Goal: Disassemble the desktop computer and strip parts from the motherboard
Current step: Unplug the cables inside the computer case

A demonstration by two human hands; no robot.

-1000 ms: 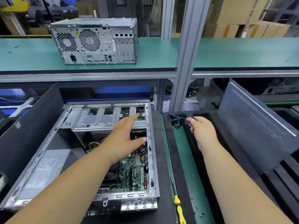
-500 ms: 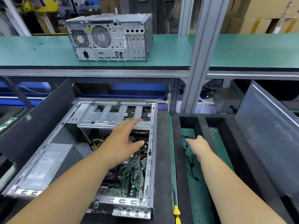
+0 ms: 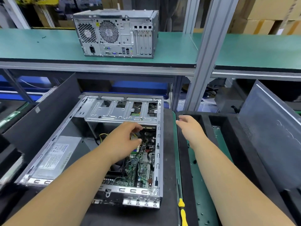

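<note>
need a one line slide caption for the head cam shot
Left hand pinches a connector inside the opened desktop case; empty right hand hovers beside it.

Upper shelf (image 3: 171,46): green mat, closed computer tower (image 3: 116,33) standing on it.
Lower bench (image 3: 169,160): open computer case (image 3: 91,152), yellow-handled screwdriver (image 3: 182,207), black foam tray (image 3: 228,144).

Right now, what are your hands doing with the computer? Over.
Left hand inside open case, fingers curled at a white connector above motherboard. Right hand open, empty, over the foam tray. Nothing blocking.
</note>
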